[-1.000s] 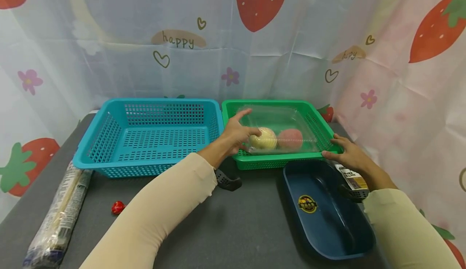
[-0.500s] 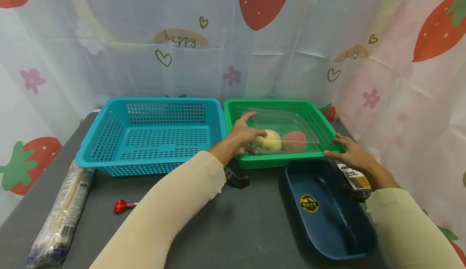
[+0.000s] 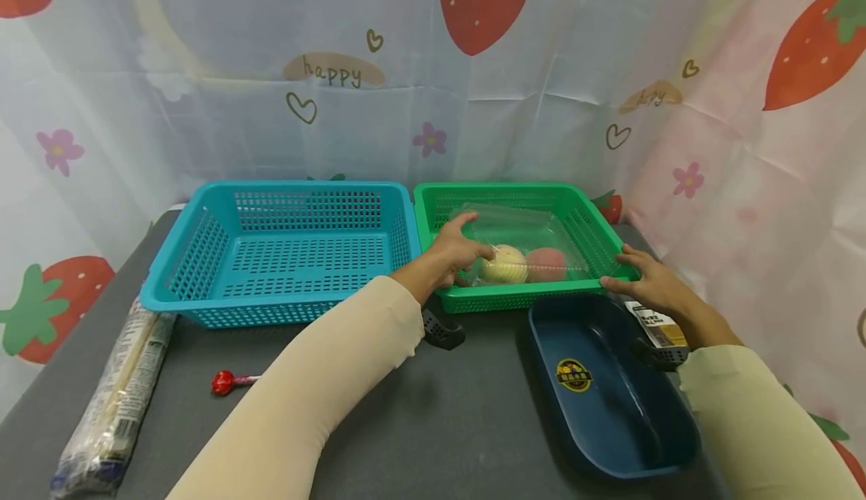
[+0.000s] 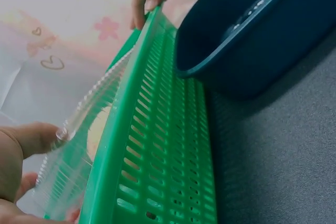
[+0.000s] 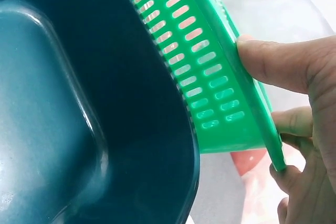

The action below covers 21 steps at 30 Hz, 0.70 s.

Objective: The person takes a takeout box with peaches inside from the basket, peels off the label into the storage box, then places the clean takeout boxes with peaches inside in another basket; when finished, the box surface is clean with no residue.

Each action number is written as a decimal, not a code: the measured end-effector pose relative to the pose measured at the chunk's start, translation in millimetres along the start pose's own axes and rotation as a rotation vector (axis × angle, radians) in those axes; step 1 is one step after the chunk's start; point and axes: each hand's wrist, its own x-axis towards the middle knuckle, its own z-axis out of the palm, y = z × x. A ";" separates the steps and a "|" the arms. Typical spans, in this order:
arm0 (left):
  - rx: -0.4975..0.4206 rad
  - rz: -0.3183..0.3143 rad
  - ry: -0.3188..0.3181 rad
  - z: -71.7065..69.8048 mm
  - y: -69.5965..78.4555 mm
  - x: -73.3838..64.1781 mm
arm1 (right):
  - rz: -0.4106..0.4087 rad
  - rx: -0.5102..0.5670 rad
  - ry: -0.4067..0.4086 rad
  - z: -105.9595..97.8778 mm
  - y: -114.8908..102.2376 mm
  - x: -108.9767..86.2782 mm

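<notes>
My left hand (image 3: 453, 253) holds the left end of a clear plastic container (image 3: 524, 222), its thumb on the container's ridged edge in the left wrist view. Inside are a pale yellow round fruit (image 3: 506, 265) and a pink round fruit (image 3: 546, 265). The container lies tilted within the green basket (image 3: 541, 293), its front edge close to the basket's front rim. My right hand (image 3: 652, 282) grips that basket's front right corner. In the right wrist view the thumb (image 5: 270, 59) lies on one side of the rim, with fingers on the other.
To the left stands a blue perforated basket (image 3: 271, 308), against the green one. A dark blue basin (image 3: 616, 402) sits in front at right, beside a labelled package (image 3: 655, 325). A red lollipop (image 3: 222, 382) and a long clear-wrapped pack (image 3: 111, 402) lie on the grey table (image 3: 433, 425).
My left hand has shifted slightly right and down, and the container with the fruit has sunk lower into the green basket. The right hand stays at the corner. The lollipop's stick now shows.
</notes>
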 end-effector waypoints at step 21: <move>0.331 -0.032 0.041 7.7 4.0 -10.5 | -0.005 0.031 0.031 7.0 -2.6 -1.1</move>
